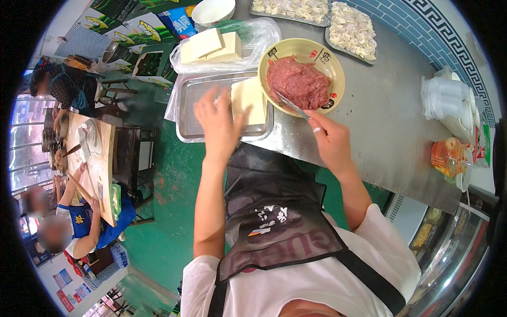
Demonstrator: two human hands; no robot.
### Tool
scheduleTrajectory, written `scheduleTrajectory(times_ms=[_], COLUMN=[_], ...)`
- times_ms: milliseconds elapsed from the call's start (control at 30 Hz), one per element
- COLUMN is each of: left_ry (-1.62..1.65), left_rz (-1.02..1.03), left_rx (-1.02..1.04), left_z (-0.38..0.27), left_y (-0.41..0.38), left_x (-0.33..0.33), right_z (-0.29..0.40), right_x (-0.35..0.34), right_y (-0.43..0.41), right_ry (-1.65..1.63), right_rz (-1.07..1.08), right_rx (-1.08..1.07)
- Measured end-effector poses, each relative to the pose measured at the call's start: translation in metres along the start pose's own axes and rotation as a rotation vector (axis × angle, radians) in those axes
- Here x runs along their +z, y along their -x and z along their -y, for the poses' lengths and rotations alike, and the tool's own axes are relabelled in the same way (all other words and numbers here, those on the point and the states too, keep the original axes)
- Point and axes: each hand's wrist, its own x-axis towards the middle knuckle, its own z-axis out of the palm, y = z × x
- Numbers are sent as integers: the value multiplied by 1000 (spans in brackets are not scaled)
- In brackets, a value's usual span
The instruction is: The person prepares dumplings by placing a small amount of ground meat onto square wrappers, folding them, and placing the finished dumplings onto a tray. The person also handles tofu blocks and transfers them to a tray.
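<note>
My right hand (330,136) grips a flat metal spreading tool (291,104), its blade resting in raw minced meat (299,81). A round cream-yellow bowl (338,79) holds that meat. Over a shallow metal tray (188,132) is my left hand (220,121), blurred, with its fingers spread. Beside its thumb, a stack of square dough wrappers (251,99) lies at the tray's right side, partly next to the bowl. Something small and whitish (216,102) shows between my left fingers; what it is, I cannot tell.
More wrappers (229,45) lie on clear plastic behind the tray. Trays of filled dumplings (352,33) stand at the back of the steel table (380,130). A white bowl (214,12) is at the far left; tubs (449,158) are on the right. Several people work around a wooden table (107,158).
</note>
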Motion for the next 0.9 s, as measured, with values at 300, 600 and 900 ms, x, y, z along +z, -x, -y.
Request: scheduleTrajectory(times_ms=[300, 600, 900], left_ry=[123, 1726, 2605], left_rz=[293, 129, -128], left_rx=[151, -732, -1192], left_z=[-5, 1, -11], left_y=[18, 22, 12], left_x=[19, 6, 1], right_z=[-9, -21, -19], right_x=[8, -11, -6], right_y=[-19, -14, 2], right_ry=[154, -54, -655], right_rz=[-95, -43, 80], right_rx=[-272, -23, 353])
